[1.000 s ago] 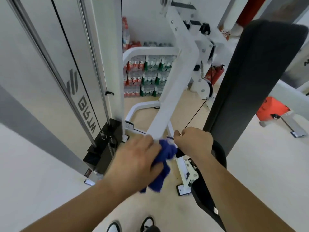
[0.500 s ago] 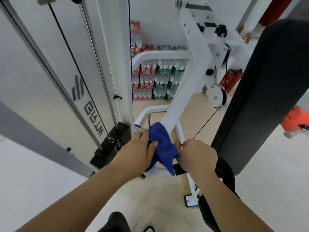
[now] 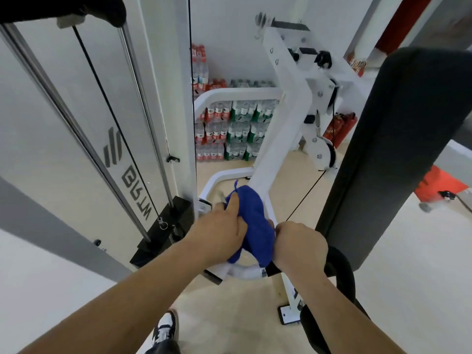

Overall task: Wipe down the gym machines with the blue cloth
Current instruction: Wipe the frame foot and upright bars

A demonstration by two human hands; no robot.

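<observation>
**Here, a blue cloth (image 3: 251, 221) on the white arm (image 3: 278, 139) of a gym machine**

The person's left hand (image 3: 222, 231) holds the blue cloth bunched against the lower end of the slanted white arm. Its thumb presses into the fabric and its forefinger lies up along the cloth's left edge. The cloth wraps over the arm where it bends into a curved white tube (image 3: 242, 273), and a loose thread stands up at its top. The right hand (image 3: 298, 246) is closed in a fist round the black grip (image 3: 272, 269) at the end of that tube, its knuckles touching the right side of the cloth.

A thin black cable (image 3: 304, 200) runs from behind the right hand up to a white pulley (image 3: 323, 152). A tall black pad (image 3: 398, 154) rises just right of the right forearm. To the left, a black weight stack (image 3: 163, 231) sits at the foot of two chrome guide rods (image 3: 143, 103), in front of a pale panel with grey lettering.

Shrink-wrapped packs of bottled water (image 3: 235, 129) are stacked against the far wall. Red fire extinguishers (image 3: 342, 129) stand near the pulley. A black-and-white shoe (image 3: 166, 328) shows on the beige floor (image 3: 421, 277) between the forearms.
</observation>
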